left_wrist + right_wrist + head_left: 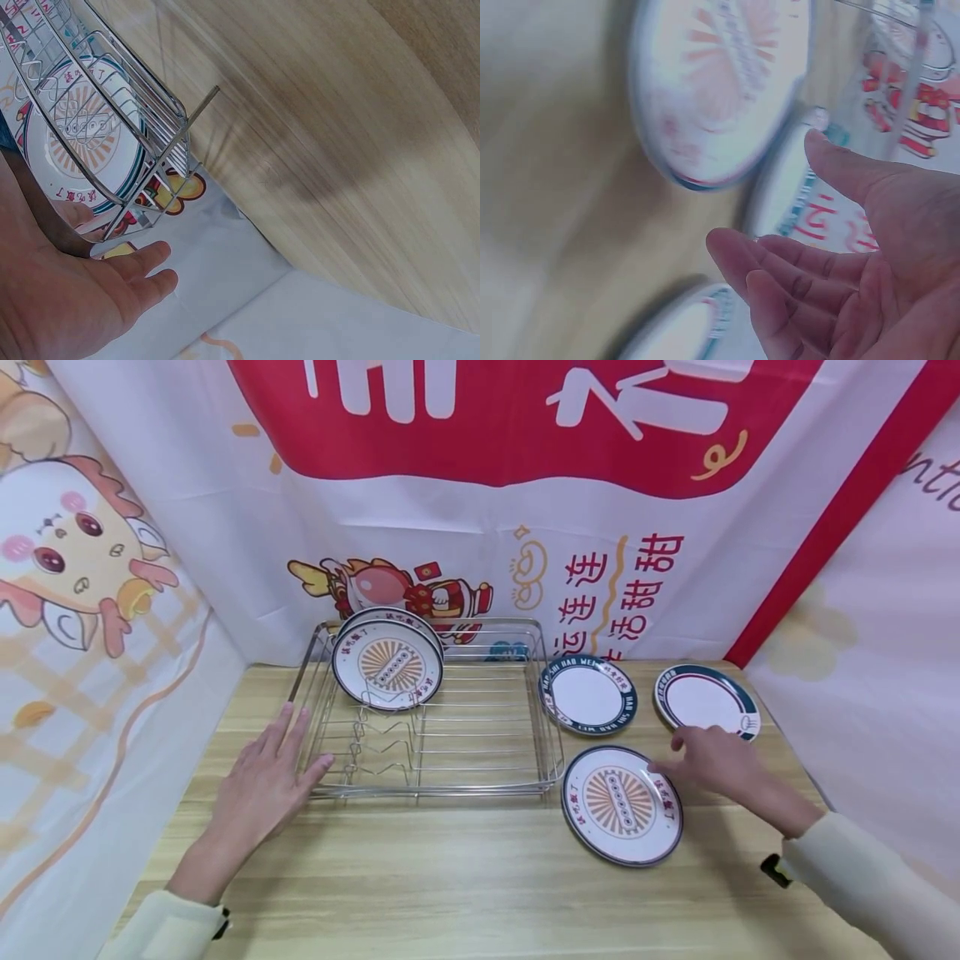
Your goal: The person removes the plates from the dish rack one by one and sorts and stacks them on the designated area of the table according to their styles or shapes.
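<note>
My left hand (262,772) lies at the left side of a wire dish rack (480,789), fingers spread and straight beside its frame. Two plates stand on edge at the rack's back left; the front plate (387,664) has an orange sunburst and a dark rim. With nothing in its grasp, my right hand (708,764) hovers between a sunburst plate (622,806) lying on the table and a green-rimmed plate with a red ring (705,700). In the right wrist view its fingers (810,262) are loosely bent and the thumb stands apart.
Another plate with green lettered rim (588,695) lies right of the rack, near its corner. A printed cloth (480,510) hangs behind the wooden table (420,877), with more cloth at both sides. Wire dividers (382,747) rise inside the rack's left part.
</note>
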A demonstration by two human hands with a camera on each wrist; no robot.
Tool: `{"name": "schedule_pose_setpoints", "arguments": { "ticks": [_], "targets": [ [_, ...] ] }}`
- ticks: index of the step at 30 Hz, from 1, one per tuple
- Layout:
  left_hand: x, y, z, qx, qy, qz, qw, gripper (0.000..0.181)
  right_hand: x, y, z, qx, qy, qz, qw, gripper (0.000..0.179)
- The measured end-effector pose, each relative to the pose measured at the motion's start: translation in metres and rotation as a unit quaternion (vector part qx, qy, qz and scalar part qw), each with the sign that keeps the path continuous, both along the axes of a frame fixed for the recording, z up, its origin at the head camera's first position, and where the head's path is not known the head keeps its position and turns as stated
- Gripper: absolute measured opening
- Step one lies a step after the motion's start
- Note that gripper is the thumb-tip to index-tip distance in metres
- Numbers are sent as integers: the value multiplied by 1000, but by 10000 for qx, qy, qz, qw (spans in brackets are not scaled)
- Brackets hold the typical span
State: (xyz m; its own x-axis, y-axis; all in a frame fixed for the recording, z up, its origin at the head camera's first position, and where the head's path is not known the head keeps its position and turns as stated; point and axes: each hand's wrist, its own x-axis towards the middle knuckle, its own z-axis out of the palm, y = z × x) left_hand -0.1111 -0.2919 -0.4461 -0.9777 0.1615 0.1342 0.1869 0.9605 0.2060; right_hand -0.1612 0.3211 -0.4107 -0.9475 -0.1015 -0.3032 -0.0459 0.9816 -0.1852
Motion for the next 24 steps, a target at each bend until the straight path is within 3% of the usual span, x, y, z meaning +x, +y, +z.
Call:
{"name": "schedule_pose_setpoints", "arguments": {
  "ticks": [6,12,24],
  "targets": [
    [0,0,0,-8,-3,3,10000,84,-16,-25,40,67,738,364,9966,65],
    [0,0,0,-8,-12,11,10000,84,-28,-66,73,-260,1215,726,9896,58],
    [0,0,-1,-58,88,19,9999,83,-58,-160,96,-788,1715,1938,9627,60]
  ]
}}
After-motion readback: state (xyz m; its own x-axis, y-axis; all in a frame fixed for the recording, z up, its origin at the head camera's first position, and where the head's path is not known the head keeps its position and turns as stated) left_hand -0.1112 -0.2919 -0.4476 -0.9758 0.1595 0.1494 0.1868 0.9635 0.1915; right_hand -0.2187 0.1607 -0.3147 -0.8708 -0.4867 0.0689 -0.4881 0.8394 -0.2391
